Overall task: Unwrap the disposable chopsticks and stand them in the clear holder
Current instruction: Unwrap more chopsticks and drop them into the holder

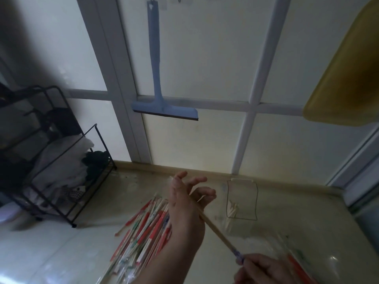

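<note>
While my left hand and right hand each pinch one bare chopstick, the clear holder stands just beyond, seemingly holding a few sticks.

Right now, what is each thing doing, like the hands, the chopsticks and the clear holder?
left hand: pinches the bare chopstick pair, other fingers spread
right hand: grips the wrapped end
chopstick pair: mostly unwrapped, held aloft between both hands
clear holder: upright on the floor, a few chopsticks inside
wrapped chopsticks: piled on the floor, still wrapped
squeegee: hanging on the door
</note>
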`<state>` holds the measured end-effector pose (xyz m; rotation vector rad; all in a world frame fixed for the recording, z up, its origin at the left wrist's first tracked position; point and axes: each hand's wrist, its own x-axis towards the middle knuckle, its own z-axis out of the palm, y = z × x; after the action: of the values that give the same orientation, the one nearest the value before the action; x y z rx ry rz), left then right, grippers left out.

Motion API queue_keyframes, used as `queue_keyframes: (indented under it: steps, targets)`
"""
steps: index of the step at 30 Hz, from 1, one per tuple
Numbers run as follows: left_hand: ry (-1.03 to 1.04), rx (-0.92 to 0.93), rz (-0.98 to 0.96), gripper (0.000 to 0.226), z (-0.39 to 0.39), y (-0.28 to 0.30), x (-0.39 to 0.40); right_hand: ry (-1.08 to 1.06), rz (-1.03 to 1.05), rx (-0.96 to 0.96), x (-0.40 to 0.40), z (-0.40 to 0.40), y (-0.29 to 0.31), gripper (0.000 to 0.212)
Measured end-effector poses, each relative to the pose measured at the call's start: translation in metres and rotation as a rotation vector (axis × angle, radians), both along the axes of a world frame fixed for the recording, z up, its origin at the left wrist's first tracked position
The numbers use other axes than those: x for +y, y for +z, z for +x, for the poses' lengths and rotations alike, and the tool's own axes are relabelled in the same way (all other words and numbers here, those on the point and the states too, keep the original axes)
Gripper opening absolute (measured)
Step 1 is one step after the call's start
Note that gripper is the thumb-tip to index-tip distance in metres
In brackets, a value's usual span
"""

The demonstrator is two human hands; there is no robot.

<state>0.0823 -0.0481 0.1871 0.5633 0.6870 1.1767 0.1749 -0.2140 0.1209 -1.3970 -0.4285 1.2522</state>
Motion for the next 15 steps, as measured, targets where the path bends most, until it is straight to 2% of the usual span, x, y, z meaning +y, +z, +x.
queue_keyframes:
  steps: [3,5,7,15]
  targets:
    - [0.0,0.047,0.008,0.04,0.004,0.0,-0.008,0.051,0.004,-0.015,-0.001,-0.003,0.004,0.065]
    - [-0.022,0.055,0.016,0.044,0.004,-0.001,-0.01,0.063,-0.006,-0.01,-0.001,0.0,0.001,0.082]
    - [-0.038,0.07,0.022,0.045,0.004,-0.003,-0.009,0.041,-0.016,0.001,0.0,0.0,-0.004,0.09]
    - [-0.186,0.054,0.063,0.039,0.005,-0.013,-0.018,-0.036,0.003,-0.048,0.004,-0.006,-0.01,0.091]
